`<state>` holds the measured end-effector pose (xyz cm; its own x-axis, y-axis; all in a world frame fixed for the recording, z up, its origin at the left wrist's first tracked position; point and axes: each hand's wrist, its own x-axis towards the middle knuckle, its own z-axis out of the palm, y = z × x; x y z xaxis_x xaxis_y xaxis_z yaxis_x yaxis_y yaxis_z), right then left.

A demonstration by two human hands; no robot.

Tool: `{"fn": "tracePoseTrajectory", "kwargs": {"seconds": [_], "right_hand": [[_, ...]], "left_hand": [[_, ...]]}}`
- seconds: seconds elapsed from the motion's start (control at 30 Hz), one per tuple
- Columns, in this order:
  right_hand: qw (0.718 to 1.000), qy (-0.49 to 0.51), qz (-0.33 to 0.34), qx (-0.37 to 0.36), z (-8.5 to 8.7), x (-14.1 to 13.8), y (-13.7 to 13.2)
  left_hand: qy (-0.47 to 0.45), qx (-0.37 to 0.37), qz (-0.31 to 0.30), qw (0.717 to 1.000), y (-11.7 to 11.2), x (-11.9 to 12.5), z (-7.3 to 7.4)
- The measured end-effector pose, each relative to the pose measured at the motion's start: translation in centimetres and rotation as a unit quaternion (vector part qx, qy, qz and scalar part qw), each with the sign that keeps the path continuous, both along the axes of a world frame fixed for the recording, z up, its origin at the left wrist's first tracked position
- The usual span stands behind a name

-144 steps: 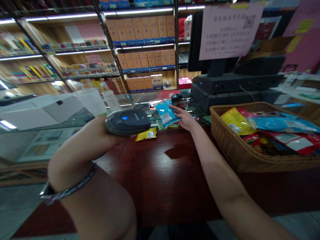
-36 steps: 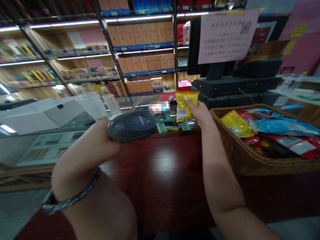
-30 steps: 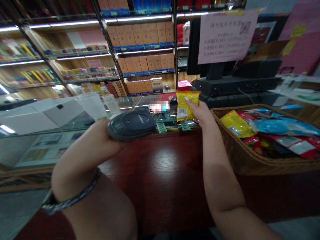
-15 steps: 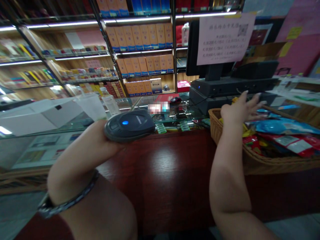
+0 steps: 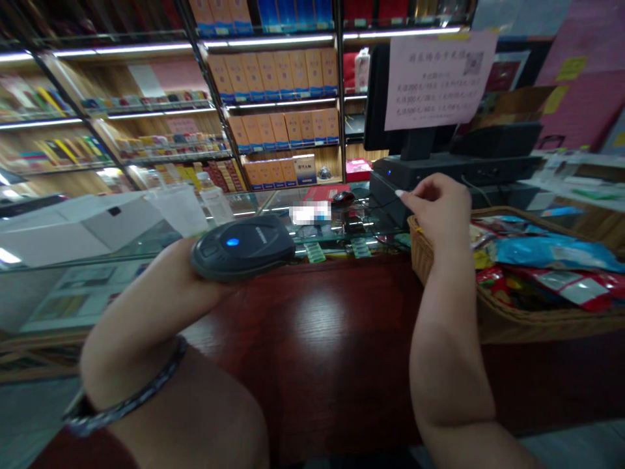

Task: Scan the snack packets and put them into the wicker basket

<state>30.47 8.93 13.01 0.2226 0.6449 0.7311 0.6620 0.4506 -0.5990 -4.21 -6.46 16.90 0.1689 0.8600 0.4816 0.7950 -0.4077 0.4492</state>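
A dark handheld barcode scanner with a lit blue spot rests in my left hand, which is wrapped around it from below. Most of those fingers are hidden under the scanner, whose front points right, over the wooden counter. My right hand is raised over the left rim of a wicker basket. Its fingers are loosely bent, with one stretched left, and I see nothing between them. Packaged snacks fill the basket, among them a blue bag and a red-and-white bag.
Beyond the basket stands a black monitor with a paper notice on a dark base. A mouse lies on the glass counter. White boxes, a plastic cup and a bottle stand at left. Stocked shelves line the back.
My right hand has come left and out from over the snack bags to the basket's left rim, its fingers now bent instead of spread. The scanner in my left hand has shifted slightly left.
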Motion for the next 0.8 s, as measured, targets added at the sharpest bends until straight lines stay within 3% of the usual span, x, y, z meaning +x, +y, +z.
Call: {"fn": "tracePoseTrajectory", "kwargs": {"seconds": [0.1,0.17,0.23,0.33,0.57,0.7,0.8], "right_hand": [[0.979,-0.111,0.165,0.041,-0.3,-3.1,0.1],[0.951,-0.21,0.227,-0.003,-1.3,-5.2,0.7],[0.926,-0.275,0.248,-0.067,-2.3,-6.9,1.4],[0.906,-0.314,0.266,-0.097,-2.8,-8.0,1.4],[0.902,-0.34,0.26,-0.06,-1.5,-8.1,-0.7],[0.932,-0.286,0.221,-0.036,0.7,-5.8,-5.8],[0.97,-0.168,0.168,0.058,2.1,0.1,-11.7]], "left_hand": [[-0.005,0.016,0.011,1.0,-0.1,-0.1,-0.1],[-0.008,0.021,0.025,0.999,-0.2,-0.2,-0.2],[-0.009,0.021,0.034,0.999,-0.4,-0.4,-0.3],[-0.018,0.016,0.04,0.999,-0.6,-0.4,-0.3],[-0.021,0.015,0.024,0.999,-0.2,0.5,0.2],[-0.008,0.022,0.015,1.0,0.2,0.3,0.0],[-0.005,0.026,0.014,1.0,0.5,-0.2,-0.2]]}}
